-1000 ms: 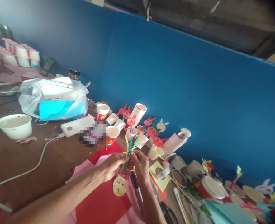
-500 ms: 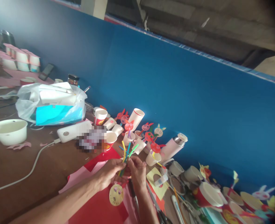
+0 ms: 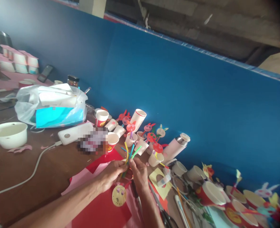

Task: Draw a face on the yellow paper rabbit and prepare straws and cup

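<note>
A small bunch of drinking straws [image 3: 131, 152], yellow, blue and green, stands up between my two hands. My left hand [image 3: 112, 174] pinches the straws from the left with its thumb. From the right, my right hand [image 3: 140, 173] closes on the same bunch, its thumb close to the left one. Their lower ends are partly hidden by my fingers. Just below the hands shows a round yellow paper face [image 3: 119, 195] with drawn features. Under it lies red paper [image 3: 99, 207], with pink paper [image 3: 79, 182] along its left side.
Small cups with paper animal faces on straws [image 3: 131, 139] stand beyond my hands. A thermos [image 3: 175, 148] leans beside them. To the right are scissors [image 3: 166, 218], a yellow sheet with a hole [image 3: 162, 190] and several cups. Leftward are a power bank [image 3: 74, 133], a bowl [image 3: 8, 136] and a plastic bag [image 3: 27, 106].
The view has shifted slightly. My hands keep their hold on the straws and have barely moved. The yellow paper face shows a little lower-right, tilted slightly differently.
</note>
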`<state>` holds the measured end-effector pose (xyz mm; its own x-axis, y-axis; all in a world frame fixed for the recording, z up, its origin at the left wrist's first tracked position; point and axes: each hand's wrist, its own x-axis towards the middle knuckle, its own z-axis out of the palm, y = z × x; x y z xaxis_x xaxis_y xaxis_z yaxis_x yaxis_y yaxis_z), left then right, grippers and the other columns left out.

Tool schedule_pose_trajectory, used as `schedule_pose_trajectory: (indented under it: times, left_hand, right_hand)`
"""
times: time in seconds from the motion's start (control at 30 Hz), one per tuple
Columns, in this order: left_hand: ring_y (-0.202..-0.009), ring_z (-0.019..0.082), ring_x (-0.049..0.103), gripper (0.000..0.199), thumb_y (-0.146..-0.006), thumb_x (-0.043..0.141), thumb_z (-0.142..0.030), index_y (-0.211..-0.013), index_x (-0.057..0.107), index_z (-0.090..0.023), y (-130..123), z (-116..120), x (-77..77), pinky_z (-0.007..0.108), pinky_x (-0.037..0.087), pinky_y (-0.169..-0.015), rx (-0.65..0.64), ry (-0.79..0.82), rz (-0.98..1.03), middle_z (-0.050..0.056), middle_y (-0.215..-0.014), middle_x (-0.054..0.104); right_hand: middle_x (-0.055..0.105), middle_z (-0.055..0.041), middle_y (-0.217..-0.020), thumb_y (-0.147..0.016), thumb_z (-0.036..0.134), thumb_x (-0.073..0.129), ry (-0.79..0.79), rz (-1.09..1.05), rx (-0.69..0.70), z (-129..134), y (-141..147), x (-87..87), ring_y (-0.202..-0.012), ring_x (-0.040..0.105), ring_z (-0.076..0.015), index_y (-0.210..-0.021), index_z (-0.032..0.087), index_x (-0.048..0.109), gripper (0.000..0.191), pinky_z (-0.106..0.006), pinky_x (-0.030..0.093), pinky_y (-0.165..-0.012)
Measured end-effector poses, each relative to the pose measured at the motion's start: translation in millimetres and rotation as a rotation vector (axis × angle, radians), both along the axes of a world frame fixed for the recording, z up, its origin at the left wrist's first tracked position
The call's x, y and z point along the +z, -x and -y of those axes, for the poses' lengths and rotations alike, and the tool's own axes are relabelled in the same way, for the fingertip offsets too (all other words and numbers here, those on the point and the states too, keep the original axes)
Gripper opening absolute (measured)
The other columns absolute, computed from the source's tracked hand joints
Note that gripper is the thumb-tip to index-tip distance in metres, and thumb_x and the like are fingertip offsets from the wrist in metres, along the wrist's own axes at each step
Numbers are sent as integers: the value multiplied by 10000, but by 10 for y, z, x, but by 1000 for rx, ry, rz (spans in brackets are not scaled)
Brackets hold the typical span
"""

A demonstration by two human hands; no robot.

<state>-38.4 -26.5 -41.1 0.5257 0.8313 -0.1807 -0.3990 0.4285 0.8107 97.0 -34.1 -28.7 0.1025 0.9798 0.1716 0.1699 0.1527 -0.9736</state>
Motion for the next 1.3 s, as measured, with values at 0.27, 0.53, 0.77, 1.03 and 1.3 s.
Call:
schedule_pose_trajectory:
  times: [0.27,0.53,0.77,1.03,1.3]
  left_hand:
    - [-665,138,636,389,-727,818,-462,-830,685,-111,12,11,-33,246,521,-623,-67,-40,-22,51,-715,676]
    - [-732,190,689,435,-716,825,-471,-930,697,-114,18,12,-10,306,553,-687,-95,-50,-23,93,-790,732]
    - [-714,224,709,435,-631,877,-434,-862,726,-97,18,15,42,303,537,-639,-30,3,-63,119,-800,752]
    - [-838,216,699,538,-526,911,-505,-882,743,-138,85,-103,111,303,510,-825,259,21,30,97,-875,775]
    - [-523,112,529,523,-528,913,-445,-879,738,-99,112,-66,226,257,430,-522,378,21,73,118,-873,770]
  right_hand:
    - [421,51,-536,-740,571,678,71,-64,108,37,16,104,-513,358,-87,-592,166,639,433,-208,312,-471]
    - [507,40,-560,-738,532,720,134,-158,118,36,-25,87,-508,403,-82,-745,154,754,379,-202,344,-474]
    - [559,24,-572,-724,574,741,138,-185,124,24,-7,70,-524,478,-105,-779,157,763,421,-236,432,-542]
    - [699,-43,-714,-750,695,671,59,-131,-16,-58,-174,68,-650,596,-144,-772,163,740,536,-240,440,-622]
    - [709,-66,-662,-784,684,652,121,-97,192,26,139,-73,-589,621,-144,-775,143,761,552,-239,440,-587]
